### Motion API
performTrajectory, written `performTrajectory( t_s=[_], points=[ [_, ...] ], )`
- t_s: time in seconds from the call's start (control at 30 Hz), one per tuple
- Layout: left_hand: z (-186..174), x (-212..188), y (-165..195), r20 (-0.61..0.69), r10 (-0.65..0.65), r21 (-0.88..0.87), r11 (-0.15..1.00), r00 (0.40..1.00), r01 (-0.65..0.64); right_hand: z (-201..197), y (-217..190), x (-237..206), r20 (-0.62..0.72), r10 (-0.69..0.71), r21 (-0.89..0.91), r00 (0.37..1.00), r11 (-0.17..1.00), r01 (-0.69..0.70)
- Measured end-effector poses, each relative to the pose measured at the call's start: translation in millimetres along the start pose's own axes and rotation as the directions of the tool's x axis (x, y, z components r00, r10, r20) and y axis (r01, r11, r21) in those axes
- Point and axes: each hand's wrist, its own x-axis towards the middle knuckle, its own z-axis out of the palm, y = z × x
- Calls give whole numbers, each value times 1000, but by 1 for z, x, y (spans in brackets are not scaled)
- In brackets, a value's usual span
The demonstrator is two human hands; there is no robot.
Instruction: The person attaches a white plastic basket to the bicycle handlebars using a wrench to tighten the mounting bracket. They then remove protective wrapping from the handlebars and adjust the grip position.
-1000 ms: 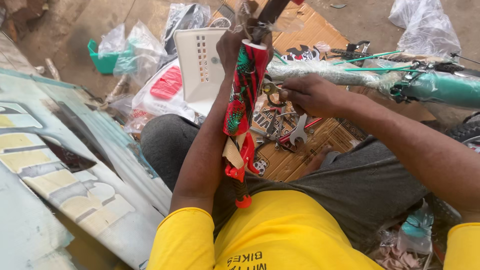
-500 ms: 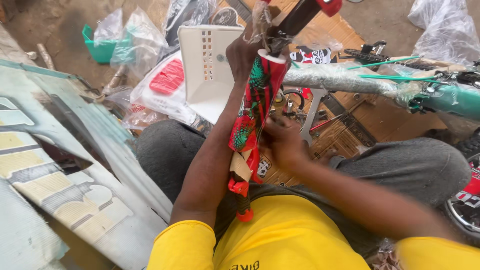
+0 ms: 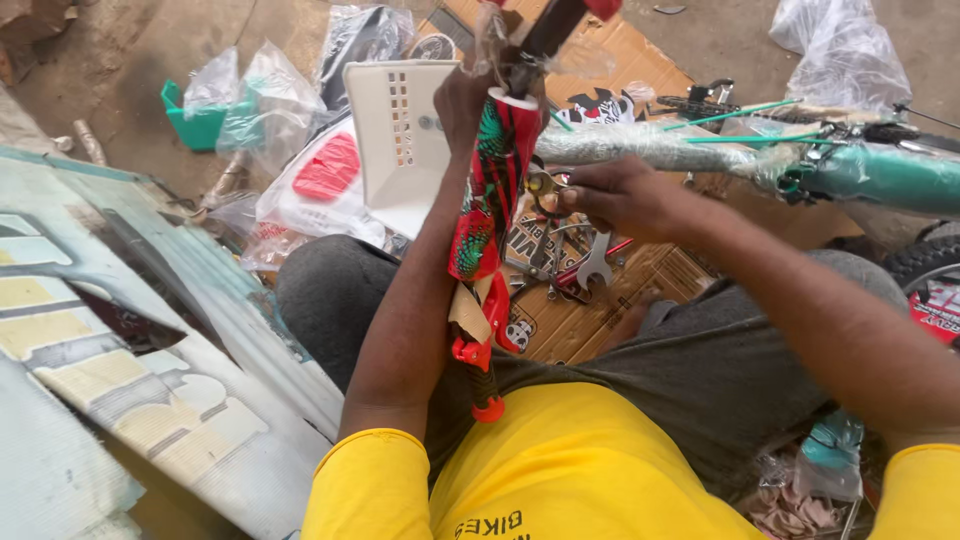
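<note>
Green is seen first, on a tub far to the left, with a white basket next to it. Just right of the basket, the left hand is shut tight round the top of a fork. The fork is held upright over the lap. It is red, wrapped in red and green paper, with red plastic caps at its low end. A metal bit is pinched in the fingers of the right hand and held just beside the fork. It looks as if the metal bit is being fitted to the fork; a firm hold and a careful line-up would be needed for that. Spanners are laid on cardboard below the right hand. A teal frame is seen far to the right.
</note>
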Motion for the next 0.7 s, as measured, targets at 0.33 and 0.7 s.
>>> performTrajectory(
  t_s=[0.33,0.7],
  points=[
    [-50,-14,39,-116,-21,-343,939,993,-20,-5,-39,26,555,385,-134,737,916,-378],
    [23,-21,-12,-181,84,-152,982,980,-113,127,-6,33,-352,121,517,928,852,85]
  ],
)
